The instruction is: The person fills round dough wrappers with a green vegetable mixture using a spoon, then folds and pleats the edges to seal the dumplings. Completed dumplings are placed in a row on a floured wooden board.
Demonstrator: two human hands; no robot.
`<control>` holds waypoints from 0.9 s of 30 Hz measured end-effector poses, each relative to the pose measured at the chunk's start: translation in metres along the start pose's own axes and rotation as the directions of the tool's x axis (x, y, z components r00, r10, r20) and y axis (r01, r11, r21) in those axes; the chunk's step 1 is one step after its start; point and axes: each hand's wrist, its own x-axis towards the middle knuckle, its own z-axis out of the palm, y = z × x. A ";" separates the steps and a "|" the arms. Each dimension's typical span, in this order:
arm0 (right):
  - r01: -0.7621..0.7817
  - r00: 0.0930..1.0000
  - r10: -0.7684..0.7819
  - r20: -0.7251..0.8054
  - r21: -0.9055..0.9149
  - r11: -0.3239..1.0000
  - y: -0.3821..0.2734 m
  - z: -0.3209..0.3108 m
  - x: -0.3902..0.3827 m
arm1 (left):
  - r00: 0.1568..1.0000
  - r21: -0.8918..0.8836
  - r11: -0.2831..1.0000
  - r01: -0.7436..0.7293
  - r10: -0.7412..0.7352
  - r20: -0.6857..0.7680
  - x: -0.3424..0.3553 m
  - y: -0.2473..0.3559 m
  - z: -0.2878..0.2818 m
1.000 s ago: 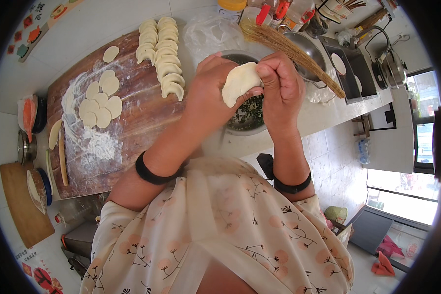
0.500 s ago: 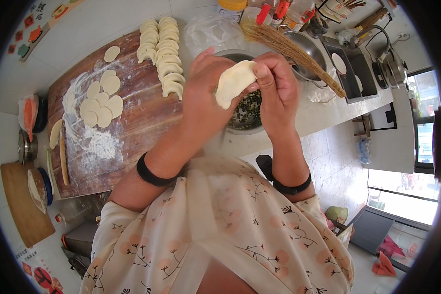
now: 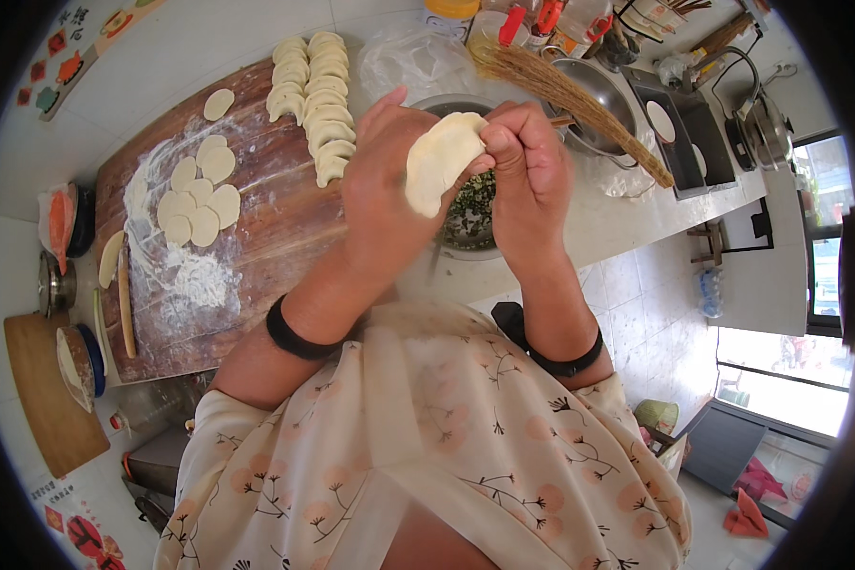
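Note:
A pale half-moon dumpling is held up between my two hands. My left hand cradles it from the left, fingers closed around it, while my right hand pinches its curved edge with thumb and fingers. Beneath them sits a steel bowl of chopped green filling, partly hidden by both hands. Rows of crescent dumplings lie at the upper edge of a floury wooden board, with round dough wrappers and a rolling pin to the left.
A plastic bag lies behind the bowl. A long straw bundle rests across a steel pot, near jars and bottles. A dark sink is at the right. The counter's front edge drops to a tiled floor.
Both hands and the dumpling have shifted left, and the dumpling has turned slightly. My right fingers still pinch along its edge.

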 end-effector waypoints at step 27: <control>-0.283 0.959 0.269 0.094 0.407 0.868 -0.006 0.012 -0.006 | 0.987 -0.044 0.996 0.078 -0.083 -0.138 -0.001 0.003 -0.001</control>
